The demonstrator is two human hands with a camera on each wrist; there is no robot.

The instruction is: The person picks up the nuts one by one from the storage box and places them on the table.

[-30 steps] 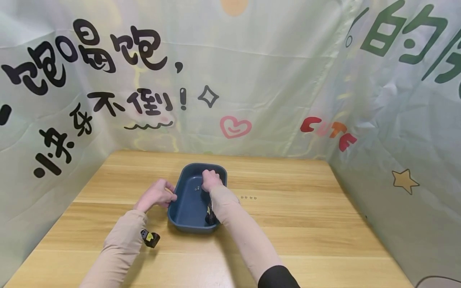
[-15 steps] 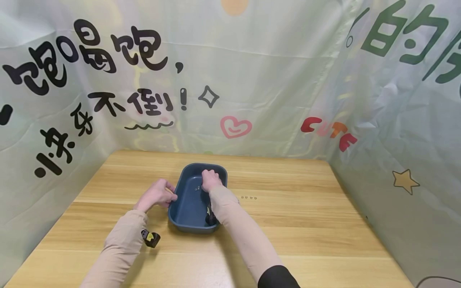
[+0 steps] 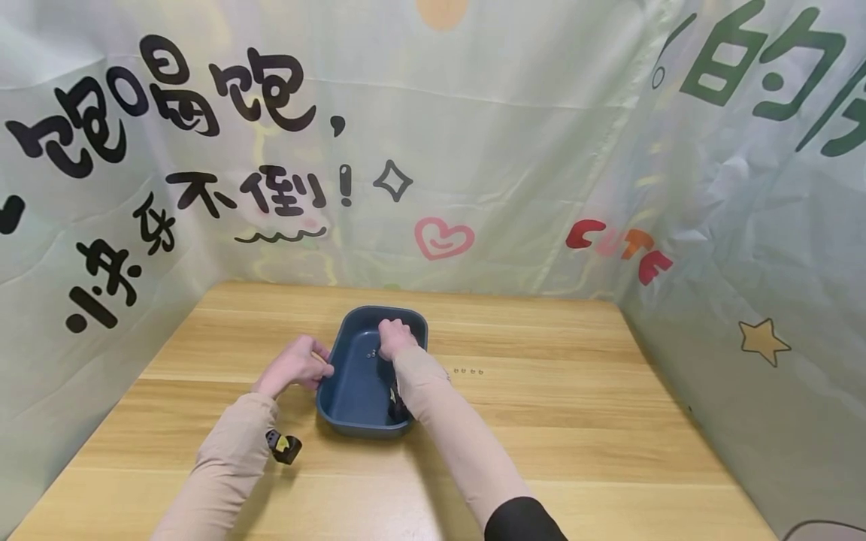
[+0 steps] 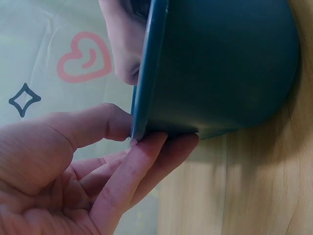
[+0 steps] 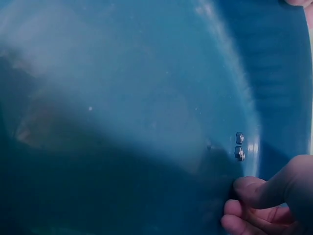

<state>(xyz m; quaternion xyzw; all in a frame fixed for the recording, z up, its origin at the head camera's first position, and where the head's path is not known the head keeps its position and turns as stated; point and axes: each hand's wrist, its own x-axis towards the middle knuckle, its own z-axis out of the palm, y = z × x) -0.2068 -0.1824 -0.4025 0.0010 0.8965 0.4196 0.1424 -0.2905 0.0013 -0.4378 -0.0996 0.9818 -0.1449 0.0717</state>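
Observation:
A dark blue rectangular basin point(image 3: 355, 398) with rounded corners stands on the wooden table. My left hand point(image 3: 294, 367) pinches its left rim, thumb on the inner side and fingers against the outer wall point(image 4: 220, 73) in the left wrist view. Inside the basin, toward its far right, is my right hand point(image 3: 397, 340). Its thumb and fingertips come together low over the floor, beside two tiny shiny metal pieces point(image 5: 239, 147) close to the wall. I cannot tell whether something small lies between those fingertips.
Several tiny metal pieces point(image 3: 468, 371) lie in a row on the table point(image 3: 555, 421) to the right of the basin, some partly behind the right sleeve point(image 3: 453, 428). Printed cloth walls point(image 3: 514, 165) enclose the back and sides.
Both hands and the basin stay almost in place. The right hand's fingers cover slightly different parts of the tiny metal pieces in the basin.

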